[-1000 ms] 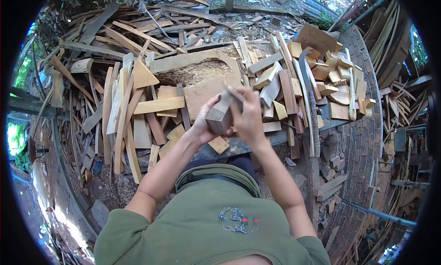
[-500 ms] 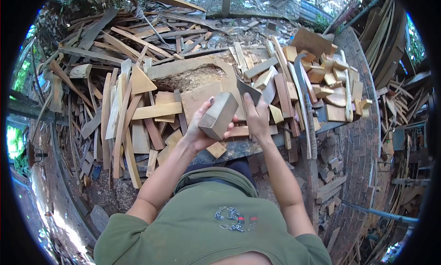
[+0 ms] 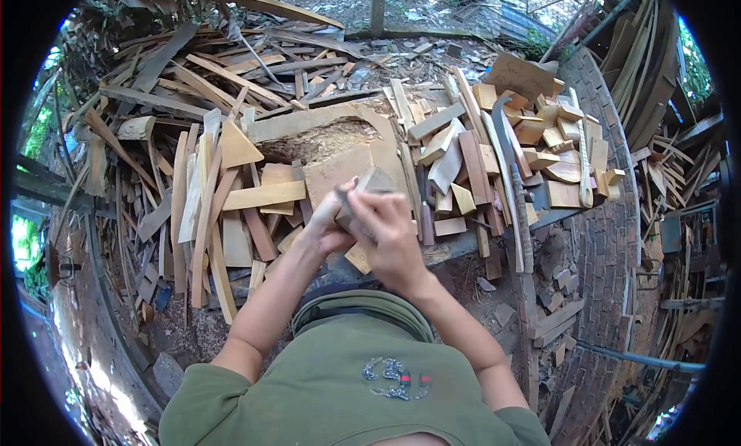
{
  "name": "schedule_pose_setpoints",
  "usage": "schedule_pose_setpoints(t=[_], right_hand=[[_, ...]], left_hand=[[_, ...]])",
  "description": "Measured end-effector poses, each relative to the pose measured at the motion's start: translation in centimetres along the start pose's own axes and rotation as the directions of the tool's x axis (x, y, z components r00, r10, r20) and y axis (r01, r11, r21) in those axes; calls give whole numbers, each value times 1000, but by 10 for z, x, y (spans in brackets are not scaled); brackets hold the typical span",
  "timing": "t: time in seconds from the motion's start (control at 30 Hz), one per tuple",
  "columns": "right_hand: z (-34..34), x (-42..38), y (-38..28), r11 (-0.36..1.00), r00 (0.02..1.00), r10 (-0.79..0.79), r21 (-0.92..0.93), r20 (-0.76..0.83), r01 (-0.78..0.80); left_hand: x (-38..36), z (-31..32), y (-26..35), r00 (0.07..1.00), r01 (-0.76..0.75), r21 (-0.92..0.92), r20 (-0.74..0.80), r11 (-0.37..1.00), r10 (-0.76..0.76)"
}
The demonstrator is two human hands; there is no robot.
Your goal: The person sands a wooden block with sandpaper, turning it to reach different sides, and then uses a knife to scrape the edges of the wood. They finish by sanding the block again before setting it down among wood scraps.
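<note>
A grey-brown wooden block [image 3: 374, 179] is held in my left hand [image 3: 327, 227], whose fingers wrap it from the left and below. My right hand [image 3: 390, 241] lies across the front of the block, its fingers bent and slightly smeared by motion, hiding most of the wood. It grips a dark flat sheet [image 3: 345, 196], of which only a sliver shows by the left fingertips. Under both hands is a thick wooden slab [image 3: 340, 168] with a rough, hollowed patch, and a small pale offcut [image 3: 358, 257] lies just below them.
Offcuts and blocks [image 3: 563, 164] are heaped on the bench to the right, beside a long curved dark blade-like tool [image 3: 509, 141]. Long strips [image 3: 204, 206] lean at the left. A scrap-wood pile [image 3: 231, 67] lies beyond. A brick surface [image 3: 602, 276] runs along the right.
My right hand has moved left and down, bringing the dark sheet from beside the block onto it. My left hand still holds the block, now largely covered.
</note>
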State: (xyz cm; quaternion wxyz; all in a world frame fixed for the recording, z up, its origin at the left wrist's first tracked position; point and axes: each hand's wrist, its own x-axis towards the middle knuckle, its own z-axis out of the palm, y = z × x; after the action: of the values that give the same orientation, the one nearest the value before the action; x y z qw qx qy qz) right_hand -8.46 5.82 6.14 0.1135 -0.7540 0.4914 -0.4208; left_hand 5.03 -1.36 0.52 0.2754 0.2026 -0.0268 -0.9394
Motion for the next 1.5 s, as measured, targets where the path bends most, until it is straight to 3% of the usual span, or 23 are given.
schedule_pose_setpoints(t=[0.1,0.13,0.17,0.23,0.3,0.37,0.4,0.43,0.57,0.6,0.67,0.83,0.93,0.97,1.03,1.1,1.17,1.23,1.3,1.37,1.43,1.47,1.5], right_hand=[[-6,2,3,996,999,36,83,37,-39],[-5,12,20,999,998,39,0,-46,-39],[-8,19,29,973,971,230,30,-64,-228],[-4,18,31,981,979,189,-34,-71,-192],[3,0,6,996,997,76,56,-12,-75],[9,-5,2,993,1000,15,116,8,-16],[11,-1,16,995,999,53,85,-12,-52],[10,6,29,995,995,91,54,-31,-89],[3,14,86,940,936,340,65,-86,-336],[0,10,88,940,937,340,67,-83,-335],[-3,1,88,798,844,535,353,-43,-488],[0,-15,84,769,815,576,378,-58,-517],[-2,-9,61,879,898,429,273,-100,-390],[-5,-5,46,904,920,380,247,-95,-348],[4,0,41,951,960,273,164,-57,-261],[12,-5,35,966,966,244,104,-83,-235],[14,-14,10,986,986,158,62,-56,-155],[14,-21,-4,988,991,129,87,-33,-126],[10,-25,0,991,994,107,85,-8,-106],[12,-10,33,970,960,238,89,-149,-227],[6,-3,33,961,953,275,26,-124,-274],[5,-5,23,986,981,168,7,-101,-168],[6,-14,6,998,996,66,-9,-67,-66]], left_hand=[[-3,-8,-1,1000,-22,89,-14,996,23],[-2,4,-3,990,-1,142,-142,990,22],[-1,0,-7,990,6,137,-140,991,14],[0,-1,-10,991,-27,191,-125,981,51],[3,-2,-8,980,-60,84,-184,995,75],[-2,-16,2,999,5,94,52,996,-10],[-3,-8,-2,989,-35,130,-139,991,54],[1,-5,-3,980,-14,102,-195,995,34],[-1,-9,-7,991,42,248,-136,968,-8],[-2,-8,-9,999,-13,207,-47,978,23],[-2,-4,-12,992,-107,82,69,991,101],[-2,-7,-14,996,-91,-115,9,989,93],[-1,-20,-12,978,-72,-209,176,975,110],[1,-32,-12,983,-59,-204,159,977,93],[-2,-9,-16,983,-134,172,-99,976,153],[-5,-2,-22,976,-135,152,-148,979,157],[-6,-8,-18,943,-238,199,-186,951,275],[-9,-10,-9,971,-178,152,-134,972,199],[-15,-3,-14,965,-121,202,-206,972,163],[-10,-12,-17,967,-100,221,-207,970,147],[-13,-5,-21,997,-73,179,-24,981,79],[-10,-2,-23,974,-171,188,-119,967,195],[-8,-4,-19,974,-173,184,-115,968,196]])
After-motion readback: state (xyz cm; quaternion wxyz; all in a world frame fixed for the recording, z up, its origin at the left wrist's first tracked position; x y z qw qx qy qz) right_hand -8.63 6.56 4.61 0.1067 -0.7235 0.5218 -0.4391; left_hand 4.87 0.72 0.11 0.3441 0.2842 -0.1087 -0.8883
